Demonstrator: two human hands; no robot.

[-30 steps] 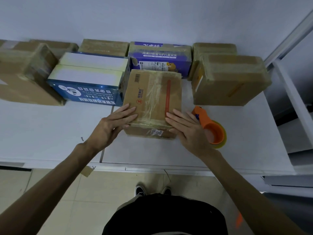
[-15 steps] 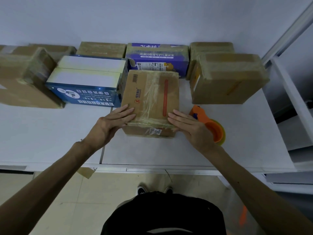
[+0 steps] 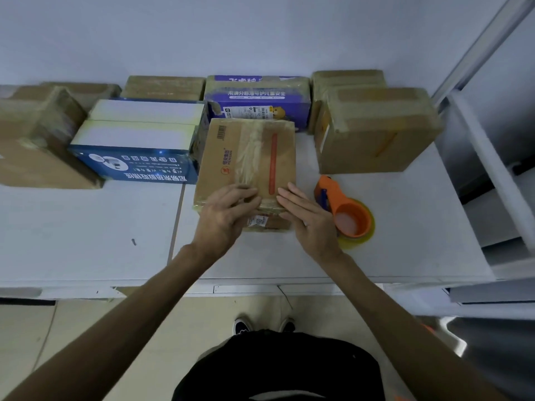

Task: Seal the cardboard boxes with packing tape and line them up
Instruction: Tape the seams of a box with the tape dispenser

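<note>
A small brown cardboard box [image 3: 249, 157] with a red stripe and clear tape along its top lies in the middle of the white table [image 3: 86, 227]. My left hand [image 3: 228, 211] rests flat on the box's near top edge, fingers stretched over the tape. My right hand [image 3: 307, 218] presses with straight fingers against the box's near right corner. An orange tape dispenser [image 3: 347, 212] with a yellowish tape roll lies on the table just right of my right hand.
Taped boxes line the back wall: a blue-and-white box [image 3: 136, 146] at the left, a brown box [image 3: 37, 140] at the far left, a purple box [image 3: 257, 102] behind, a brown box [image 3: 376, 131] at the right. A white shelf frame [image 3: 486, 169] borders the table's right side.
My left hand slid right from the box's left corner onto the taped middle of its near edge. My right hand stayed at the right corner. The box barely shifted.
</note>
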